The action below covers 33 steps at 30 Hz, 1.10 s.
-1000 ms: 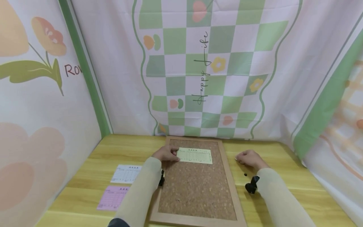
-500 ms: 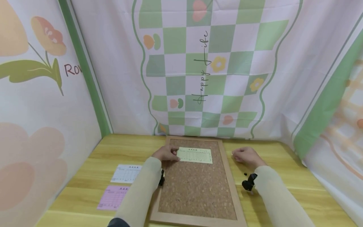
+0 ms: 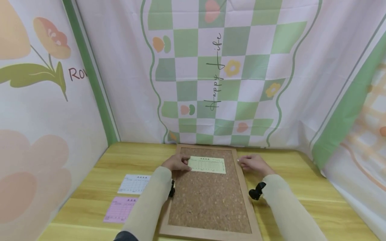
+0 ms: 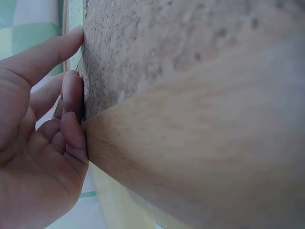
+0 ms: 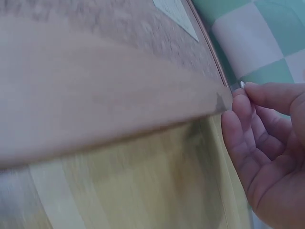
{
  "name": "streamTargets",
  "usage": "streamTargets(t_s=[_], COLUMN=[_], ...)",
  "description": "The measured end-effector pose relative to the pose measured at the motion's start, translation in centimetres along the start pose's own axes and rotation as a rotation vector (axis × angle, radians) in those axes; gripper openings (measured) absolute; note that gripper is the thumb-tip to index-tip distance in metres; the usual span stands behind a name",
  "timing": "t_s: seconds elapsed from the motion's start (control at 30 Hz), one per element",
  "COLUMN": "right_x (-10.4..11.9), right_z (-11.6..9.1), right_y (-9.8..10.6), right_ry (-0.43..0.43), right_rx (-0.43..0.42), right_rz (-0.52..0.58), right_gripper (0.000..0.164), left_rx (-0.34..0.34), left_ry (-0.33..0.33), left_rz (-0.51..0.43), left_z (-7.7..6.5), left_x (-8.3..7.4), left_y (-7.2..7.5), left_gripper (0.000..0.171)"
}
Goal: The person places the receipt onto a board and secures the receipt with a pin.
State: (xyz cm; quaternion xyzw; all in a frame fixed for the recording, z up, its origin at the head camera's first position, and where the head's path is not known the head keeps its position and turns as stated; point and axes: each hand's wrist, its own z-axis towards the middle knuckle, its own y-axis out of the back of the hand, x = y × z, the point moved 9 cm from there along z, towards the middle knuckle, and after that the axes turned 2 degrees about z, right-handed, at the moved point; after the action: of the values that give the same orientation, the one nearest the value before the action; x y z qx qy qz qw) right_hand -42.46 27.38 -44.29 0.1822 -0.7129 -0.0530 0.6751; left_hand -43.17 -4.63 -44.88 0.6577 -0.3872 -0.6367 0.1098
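In the head view a pale green printed slip (image 3: 209,165) lies on the upper part of a wood-framed corkboard (image 3: 211,202). My left hand (image 3: 176,163) presses the slip's left end with thumb and finger at its corners. The left wrist view shows the thumb straight along the slip and other fingers bent by the frame. My right hand (image 3: 254,164) is just off the board's right frame, level with the slip. Between thumb and forefinger it pinches a small white pin-like piece (image 5: 242,85), mostly hidden by the fingertips.
Left of the board, a white printed slip (image 3: 132,184) and a pink printed slip (image 3: 119,209) lie on the wooden table (image 3: 90,194), partly covered by the left sleeve. A checked cloth curtain (image 3: 209,87) hangs behind the table's back edge.
My right hand has moved left, from the table toward the board's right frame, with the white piece. Its arm now hides a small black thing on the table. The left hand has stayed put.
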Motion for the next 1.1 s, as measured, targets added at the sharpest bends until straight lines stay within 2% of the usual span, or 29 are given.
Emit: streamTargets(t_s=[0.33, 0.57, 0.87, 1.1], right_x=[0.9, 1.0, 1.3, 1.4], right_z=[0.7, 2.0, 3.5, 4.3], right_y=[-2.4, -3.8, -6.0, -7.7], right_ry=[0.002, -0.038, -0.042, -0.056], right_rx=[0.014, 0.009, 0.022, -0.033], right_rz=[0.09, 0.049, 0.094, 0.076], right_gripper=[0.039, 0.04, 0.038, 0.032], left_rx=[0.0, 0.002, 0.003, -0.006], left_ry=[-0.008, -0.01, -0.012, -0.006], left_rz=[-0.008, 0.005, 0.013, 0.029], left_z=[-0.1, -0.5, -0.6, -0.2], left_x=[-0.2, -0.5, -0.6, -0.2], left_y=[0.1, 0.1, 0.1, 0.0], left_gripper=[0.067, 0.066, 0.067, 0.066])
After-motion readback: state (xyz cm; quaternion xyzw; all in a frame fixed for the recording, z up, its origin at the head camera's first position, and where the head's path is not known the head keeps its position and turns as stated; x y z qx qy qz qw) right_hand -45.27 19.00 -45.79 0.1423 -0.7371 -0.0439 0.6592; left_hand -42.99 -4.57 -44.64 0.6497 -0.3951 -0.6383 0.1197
